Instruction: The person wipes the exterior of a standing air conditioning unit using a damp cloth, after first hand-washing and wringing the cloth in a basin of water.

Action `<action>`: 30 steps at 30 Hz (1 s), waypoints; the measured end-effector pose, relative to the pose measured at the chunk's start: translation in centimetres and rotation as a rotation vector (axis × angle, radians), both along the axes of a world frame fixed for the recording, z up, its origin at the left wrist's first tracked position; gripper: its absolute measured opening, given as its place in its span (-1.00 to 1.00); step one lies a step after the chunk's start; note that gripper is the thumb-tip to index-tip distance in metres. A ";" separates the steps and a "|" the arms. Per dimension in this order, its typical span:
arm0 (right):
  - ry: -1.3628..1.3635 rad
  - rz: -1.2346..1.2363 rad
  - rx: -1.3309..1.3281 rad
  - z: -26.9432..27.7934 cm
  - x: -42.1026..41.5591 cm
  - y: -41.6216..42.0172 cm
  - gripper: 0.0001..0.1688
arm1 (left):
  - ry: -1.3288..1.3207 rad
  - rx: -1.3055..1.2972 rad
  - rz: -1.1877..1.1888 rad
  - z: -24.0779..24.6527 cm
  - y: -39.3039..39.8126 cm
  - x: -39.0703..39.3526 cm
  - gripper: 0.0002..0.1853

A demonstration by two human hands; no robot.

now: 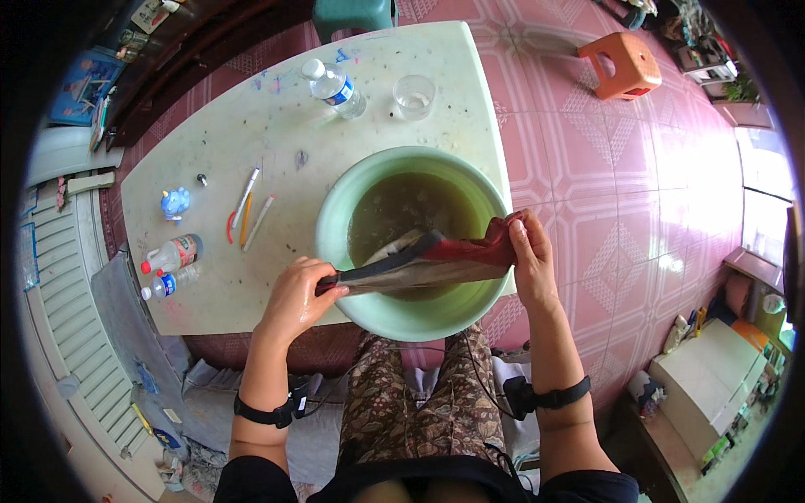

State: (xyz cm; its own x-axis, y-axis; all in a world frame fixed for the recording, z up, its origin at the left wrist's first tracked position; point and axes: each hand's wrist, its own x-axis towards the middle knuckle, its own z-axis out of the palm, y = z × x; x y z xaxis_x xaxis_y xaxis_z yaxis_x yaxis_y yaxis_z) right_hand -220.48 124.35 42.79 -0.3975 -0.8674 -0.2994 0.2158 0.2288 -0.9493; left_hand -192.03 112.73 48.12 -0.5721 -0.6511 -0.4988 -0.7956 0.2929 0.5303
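A wet red, black and greyish cloth (434, 261) is stretched between my hands over a pale green plastic basin (412, 327). My left hand (299, 292) pinches its left end just outside the basin's rim. At the right rim my right hand (531, 251) grips the bunched red end. Murky brown water (415, 195) fills the lower part of the basin. Something pale lies in the water behind the cloth, partly hidden by it. The basin stands at the near right edge of a white table (251, 132).
A plastic water bottle (336, 91) and a clear cup (414, 97) stand behind the basin. Left of it lie pens (245, 198), a blue toy figure (175, 202) and two bottles (176, 251). An orange stool (622, 66) is on the tiled floor.
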 end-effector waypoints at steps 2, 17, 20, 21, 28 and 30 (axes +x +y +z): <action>-0.082 -0.057 -0.087 2.4 0.4 -0.9 -0.78 | 0.296 -0.055 0.037 0.3 -0.4 0.3 -0.76; 0.526 0.052 0.143 -1.9 0.2 -2.5 -0.69 | 0.612 0.291 0.593 -8.2 -1.2 0.1 -0.65; 0.930 0.363 0.414 -6.0 2.5 -2.2 -0.37 | 0.316 -0.219 0.259 -11.7 0.4 -1.7 -0.47; 0.968 0.536 0.568 -6.6 3.7 -2.6 -0.22 | 0.185 -0.457 0.073 -12.6 0.9 -2.0 -0.43; 1.254 0.917 0.562 -13.5 7.8 -2.2 -0.15 | -0.342 -0.222 -0.205 -19.7 5.9 -3.6 -0.20; 1.297 0.875 0.528 -16.4 7.8 -2.2 -0.25 | -0.376 -0.171 -0.190 -21.0 5.9 -3.7 -0.25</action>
